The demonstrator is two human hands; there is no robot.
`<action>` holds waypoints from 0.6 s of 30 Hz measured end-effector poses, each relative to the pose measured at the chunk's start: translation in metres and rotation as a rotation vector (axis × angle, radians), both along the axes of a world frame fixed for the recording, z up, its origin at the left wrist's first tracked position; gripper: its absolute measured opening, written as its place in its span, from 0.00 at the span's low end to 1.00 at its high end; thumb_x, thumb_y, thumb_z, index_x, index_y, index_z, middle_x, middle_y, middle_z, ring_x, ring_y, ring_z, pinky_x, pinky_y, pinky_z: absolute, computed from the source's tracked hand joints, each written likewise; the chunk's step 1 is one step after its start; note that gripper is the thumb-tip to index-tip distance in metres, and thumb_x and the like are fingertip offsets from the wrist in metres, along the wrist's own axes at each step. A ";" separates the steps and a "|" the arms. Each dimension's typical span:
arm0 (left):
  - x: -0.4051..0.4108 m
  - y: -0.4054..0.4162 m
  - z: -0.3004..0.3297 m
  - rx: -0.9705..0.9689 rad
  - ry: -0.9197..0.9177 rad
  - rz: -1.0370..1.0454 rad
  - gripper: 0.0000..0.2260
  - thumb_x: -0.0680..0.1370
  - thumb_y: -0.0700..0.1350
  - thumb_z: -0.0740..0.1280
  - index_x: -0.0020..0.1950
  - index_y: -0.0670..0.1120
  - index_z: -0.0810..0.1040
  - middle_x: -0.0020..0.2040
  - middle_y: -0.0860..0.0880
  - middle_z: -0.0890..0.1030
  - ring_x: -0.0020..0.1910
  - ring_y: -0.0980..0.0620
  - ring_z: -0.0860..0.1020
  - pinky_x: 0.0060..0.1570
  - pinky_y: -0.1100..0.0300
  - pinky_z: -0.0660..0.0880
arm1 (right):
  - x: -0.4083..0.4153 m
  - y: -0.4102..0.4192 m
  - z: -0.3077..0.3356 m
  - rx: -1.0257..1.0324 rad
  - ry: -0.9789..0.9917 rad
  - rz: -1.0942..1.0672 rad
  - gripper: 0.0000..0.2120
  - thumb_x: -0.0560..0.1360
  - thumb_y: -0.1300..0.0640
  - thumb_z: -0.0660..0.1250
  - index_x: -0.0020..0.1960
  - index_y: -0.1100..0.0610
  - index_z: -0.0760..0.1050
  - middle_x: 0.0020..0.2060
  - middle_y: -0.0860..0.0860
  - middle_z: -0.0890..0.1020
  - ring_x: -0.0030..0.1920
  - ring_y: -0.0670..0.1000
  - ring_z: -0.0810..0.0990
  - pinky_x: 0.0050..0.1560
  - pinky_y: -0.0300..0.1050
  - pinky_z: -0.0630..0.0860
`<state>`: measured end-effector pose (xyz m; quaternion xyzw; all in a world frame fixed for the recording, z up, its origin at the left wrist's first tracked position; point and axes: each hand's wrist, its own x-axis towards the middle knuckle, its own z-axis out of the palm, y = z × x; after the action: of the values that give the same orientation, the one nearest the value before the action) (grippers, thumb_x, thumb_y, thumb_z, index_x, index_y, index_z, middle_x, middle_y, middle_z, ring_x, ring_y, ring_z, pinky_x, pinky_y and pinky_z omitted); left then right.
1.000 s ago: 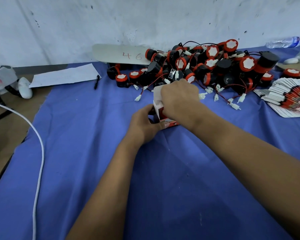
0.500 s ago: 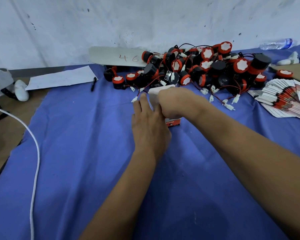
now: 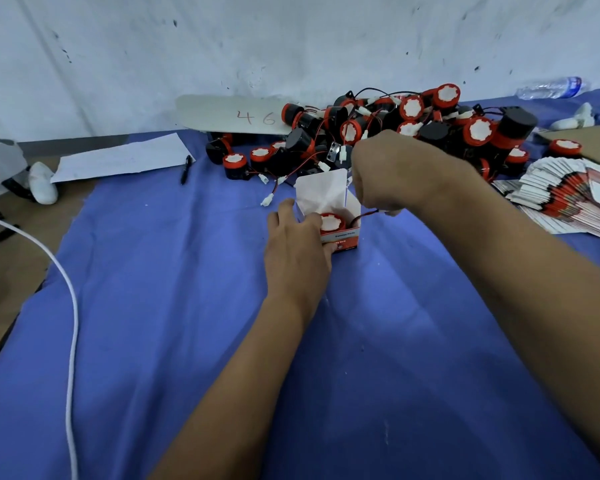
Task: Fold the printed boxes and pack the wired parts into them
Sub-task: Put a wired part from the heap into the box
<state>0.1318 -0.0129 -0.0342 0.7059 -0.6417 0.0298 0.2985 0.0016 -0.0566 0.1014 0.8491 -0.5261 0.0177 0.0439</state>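
So the box (image 3: pixel 340 233) is standing on the blue cloth (image 3: pixel 174 306) with the part (image 3: pixel 331 223) already sitting down inside it, red cap up. The left hand (image 3: pixel 297 251) is wrapped around the box's near side, holding it steady. The right hand (image 3: pixel 392 174) is just above and behind the box, fingers curled around the wire (image 3: pixel 364 215) that trails out over the box's right edge.

What I'd worry about: that wire and its plug aren't tucked in yet. If the tall white flap (image 3: pixel 321 192), standing right by the right hand's knuckles, gets folded down now, the wire will probably get pinched in the seam. Tugging on it could also tip the box, since only the left hand steadies it.

Compared with half a second back, the left hand lay flat over the box and the right covered the top; now the box is open and the part visible.
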 end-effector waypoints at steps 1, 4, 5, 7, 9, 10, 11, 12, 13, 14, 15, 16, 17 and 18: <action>0.001 -0.001 -0.001 -0.003 0.018 -0.004 0.14 0.77 0.48 0.74 0.61 0.47 0.80 0.77 0.44 0.65 0.70 0.42 0.67 0.55 0.49 0.78 | 0.000 0.002 0.004 0.041 -0.019 -0.006 0.14 0.66 0.73 0.64 0.29 0.58 0.67 0.24 0.55 0.72 0.25 0.57 0.72 0.34 0.44 0.74; 0.003 -0.004 -0.004 -0.008 0.093 -0.046 0.12 0.77 0.46 0.75 0.58 0.45 0.80 0.70 0.44 0.72 0.61 0.41 0.75 0.53 0.50 0.76 | 0.008 0.014 0.012 0.286 0.025 -0.010 0.12 0.76 0.49 0.73 0.41 0.56 0.82 0.30 0.50 0.85 0.30 0.48 0.85 0.43 0.46 0.83; 0.005 -0.005 -0.005 -0.019 0.132 -0.074 0.10 0.77 0.45 0.75 0.55 0.44 0.79 0.64 0.44 0.75 0.55 0.42 0.77 0.49 0.51 0.76 | 0.012 0.017 0.011 0.333 0.072 -0.002 0.13 0.76 0.45 0.73 0.44 0.55 0.84 0.32 0.48 0.86 0.33 0.46 0.86 0.46 0.46 0.84; 0.008 -0.007 -0.006 -0.033 0.194 -0.120 0.11 0.76 0.45 0.76 0.53 0.43 0.80 0.56 0.46 0.77 0.48 0.45 0.78 0.45 0.56 0.73 | 0.017 0.019 0.008 0.321 0.123 0.013 0.09 0.75 0.50 0.74 0.47 0.55 0.86 0.36 0.48 0.87 0.37 0.46 0.87 0.49 0.47 0.85; 0.012 -0.009 -0.007 -0.033 0.215 -0.150 0.13 0.75 0.46 0.78 0.56 0.44 0.81 0.55 0.48 0.78 0.48 0.47 0.77 0.46 0.61 0.71 | 0.020 0.018 0.003 0.258 0.069 0.015 0.04 0.75 0.60 0.72 0.49 0.59 0.84 0.42 0.52 0.87 0.42 0.49 0.87 0.50 0.49 0.84; 0.014 -0.009 -0.007 -0.033 0.217 -0.164 0.14 0.75 0.46 0.78 0.57 0.45 0.81 0.55 0.48 0.78 0.49 0.48 0.77 0.47 0.61 0.71 | 0.022 0.017 0.000 0.207 0.019 0.021 0.05 0.75 0.64 0.70 0.50 0.60 0.82 0.45 0.54 0.86 0.45 0.52 0.86 0.51 0.51 0.84; 0.015 -0.010 -0.008 -0.034 0.215 -0.176 0.15 0.74 0.46 0.78 0.59 0.45 0.81 0.55 0.48 0.77 0.49 0.48 0.78 0.48 0.61 0.72 | 0.023 0.016 -0.002 0.159 -0.032 0.029 0.06 0.75 0.66 0.68 0.52 0.60 0.80 0.48 0.56 0.85 0.47 0.55 0.84 0.51 0.52 0.83; 0.016 -0.010 -0.009 -0.037 0.209 -0.185 0.16 0.74 0.45 0.78 0.60 0.45 0.81 0.56 0.48 0.77 0.49 0.48 0.78 0.49 0.60 0.74 | 0.025 0.016 -0.004 0.128 -0.071 0.040 0.09 0.75 0.68 0.66 0.53 0.60 0.79 0.50 0.57 0.84 0.48 0.56 0.83 0.49 0.52 0.82; 0.017 -0.011 -0.010 -0.040 0.204 -0.190 0.16 0.75 0.45 0.78 0.61 0.46 0.82 0.56 0.49 0.77 0.49 0.49 0.77 0.50 0.59 0.75 | 0.026 0.015 -0.005 0.120 -0.078 0.052 0.11 0.76 0.68 0.64 0.55 0.60 0.79 0.52 0.58 0.83 0.47 0.56 0.81 0.46 0.50 0.81; 0.016 -0.010 -0.010 -0.045 0.206 -0.198 0.17 0.75 0.45 0.78 0.62 0.48 0.82 0.55 0.50 0.76 0.48 0.50 0.76 0.51 0.58 0.76 | 0.027 0.015 -0.008 0.133 -0.050 0.061 0.13 0.76 0.68 0.63 0.57 0.60 0.79 0.53 0.58 0.82 0.45 0.55 0.79 0.40 0.47 0.78; 0.016 -0.010 -0.010 -0.054 0.215 -0.207 0.16 0.75 0.45 0.78 0.62 0.49 0.82 0.54 0.52 0.75 0.47 0.52 0.75 0.51 0.59 0.75 | 0.027 0.016 -0.010 0.159 0.004 0.071 0.14 0.76 0.68 0.62 0.59 0.59 0.80 0.54 0.57 0.82 0.43 0.54 0.77 0.36 0.44 0.74; 0.016 -0.010 -0.010 -0.063 0.228 -0.215 0.16 0.74 0.45 0.78 0.61 0.49 0.82 0.53 0.52 0.75 0.46 0.53 0.74 0.50 0.59 0.75 | 0.027 0.018 -0.013 0.178 0.069 0.078 0.15 0.77 0.68 0.62 0.59 0.58 0.80 0.54 0.57 0.82 0.42 0.53 0.76 0.35 0.43 0.72; 0.016 -0.010 -0.009 -0.067 0.240 -0.220 0.15 0.74 0.45 0.78 0.59 0.48 0.82 0.52 0.51 0.75 0.46 0.52 0.74 0.49 0.58 0.75 | 0.027 0.019 -0.015 0.187 0.130 0.082 0.15 0.77 0.67 0.64 0.59 0.57 0.81 0.54 0.56 0.82 0.42 0.53 0.76 0.37 0.43 0.72; 0.016 -0.010 -0.010 -0.063 0.246 -0.220 0.13 0.74 0.44 0.78 0.57 0.47 0.82 0.52 0.50 0.75 0.46 0.50 0.75 0.48 0.57 0.75 | 0.026 0.020 -0.016 0.189 0.188 0.083 0.14 0.76 0.66 0.66 0.59 0.57 0.81 0.53 0.55 0.82 0.44 0.54 0.77 0.39 0.44 0.72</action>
<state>0.1482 -0.0230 -0.0437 0.6199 -0.6725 -0.0699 0.3983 0.0277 -0.0370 0.0854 0.8685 -0.4833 -0.1097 0.0117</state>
